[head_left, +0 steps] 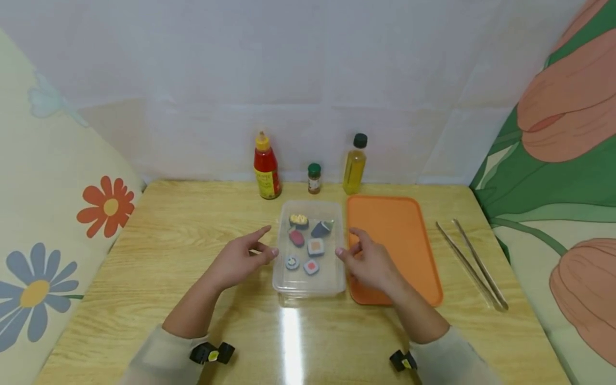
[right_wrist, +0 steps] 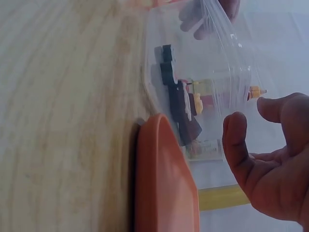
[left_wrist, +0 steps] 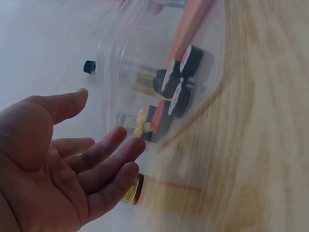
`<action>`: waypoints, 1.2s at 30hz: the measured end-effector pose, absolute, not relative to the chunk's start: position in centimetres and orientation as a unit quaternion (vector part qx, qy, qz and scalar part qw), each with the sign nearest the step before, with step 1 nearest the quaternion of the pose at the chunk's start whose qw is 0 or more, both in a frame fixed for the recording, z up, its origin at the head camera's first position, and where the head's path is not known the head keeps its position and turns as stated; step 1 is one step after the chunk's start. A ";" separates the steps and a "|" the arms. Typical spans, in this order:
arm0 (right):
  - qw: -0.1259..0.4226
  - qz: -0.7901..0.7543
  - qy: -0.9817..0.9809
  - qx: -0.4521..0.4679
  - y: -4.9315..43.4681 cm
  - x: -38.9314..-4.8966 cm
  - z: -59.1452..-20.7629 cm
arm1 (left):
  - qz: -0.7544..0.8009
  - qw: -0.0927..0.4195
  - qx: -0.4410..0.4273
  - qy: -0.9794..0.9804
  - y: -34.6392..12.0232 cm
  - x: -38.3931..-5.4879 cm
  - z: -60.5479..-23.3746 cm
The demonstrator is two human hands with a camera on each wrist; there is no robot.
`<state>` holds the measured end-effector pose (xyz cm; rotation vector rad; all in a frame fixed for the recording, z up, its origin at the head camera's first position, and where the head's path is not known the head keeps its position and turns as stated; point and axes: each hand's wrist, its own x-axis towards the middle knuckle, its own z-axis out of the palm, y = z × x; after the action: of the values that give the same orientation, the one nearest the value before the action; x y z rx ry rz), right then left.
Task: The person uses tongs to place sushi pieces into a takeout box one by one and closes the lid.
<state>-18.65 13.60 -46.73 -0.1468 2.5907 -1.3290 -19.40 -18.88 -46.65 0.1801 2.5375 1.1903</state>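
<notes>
A clear plastic container (head_left: 309, 283) stands mid-table, and a see-through lid seems to cover its top. Several sushi pieces lie inside, among them a square roll (head_left: 315, 246), a pink-topped piece (head_left: 296, 237) and a yellow-topped piece (head_left: 299, 221). Beside the container's left wall is my left hand (head_left: 243, 258), its fingers loosely bent and holding nothing. My right hand (head_left: 372, 262) is at the opposite wall, above the orange tray's left part, with thumb and fingers apart. Both hands are close to the container's upper rim; whether any fingertip touches it, I cannot tell.
An orange tray (head_left: 390, 224) lies just right of the container. Metal tongs (head_left: 474, 262) rest farther right. Along the back wall stand a red sauce bottle (head_left: 266, 168), a small green-capped jar (head_left: 314, 179) and an oil bottle (head_left: 355, 166).
</notes>
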 end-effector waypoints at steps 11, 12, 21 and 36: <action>0.059 -0.408 0.909 -0.065 12.7 -22.2 -47.0 | 0.453 0.142 0.034 0.880 -18.2 -22.8 -47.1; 0.058 -0.409 0.908 -0.064 12.7 -22.5 -47.0 | 0.454 0.142 0.031 0.879 -18.2 -23.1 -47.2; 0.062 -0.401 0.913 -0.054 12.0 -24.8 -46.8 | 0.453 0.141 0.028 0.880 -17.6 -25.2 -47.7; 0.060 -0.387 0.918 -0.058 11.2 -27.0 -47.7 | 0.470 0.126 0.024 0.874 -15.8 -27.2 -48.5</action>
<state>-26.98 11.17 -47.70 -0.1759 2.7797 -1.1712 -27.19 -15.77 -48.46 0.0703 2.5438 1.3675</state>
